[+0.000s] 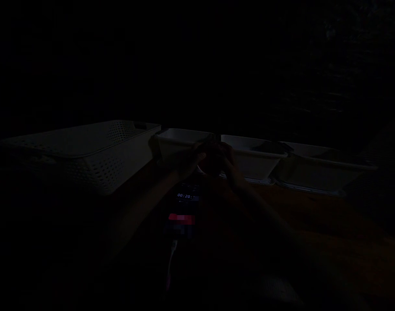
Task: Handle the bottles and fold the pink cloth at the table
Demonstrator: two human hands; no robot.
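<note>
Dimly, the head view shows the left hand (pixel 192 163) and the right hand (pixel 230 163) close together around a dark reddish thing (pixel 212 166). It is between them, but whether the fingers are closed on it, I cannot tell in such darkness. Nearer than the grip lies a phone (pixel 182 205) with a lit timer and a cable (pixel 170 263). Left of the grip stands a perforated basket (pixel 132 153); just behind the grip, a pale tub (pixel 171 149); to its right, a second tub (pixel 255 163) and a third tub (pixel 314 175).

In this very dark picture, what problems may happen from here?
The left hand and right hand might fumble anything between them, as it is too dark to see clearly there. The phone has a cable attached, and a careless pull on it might drag the phone.
</note>
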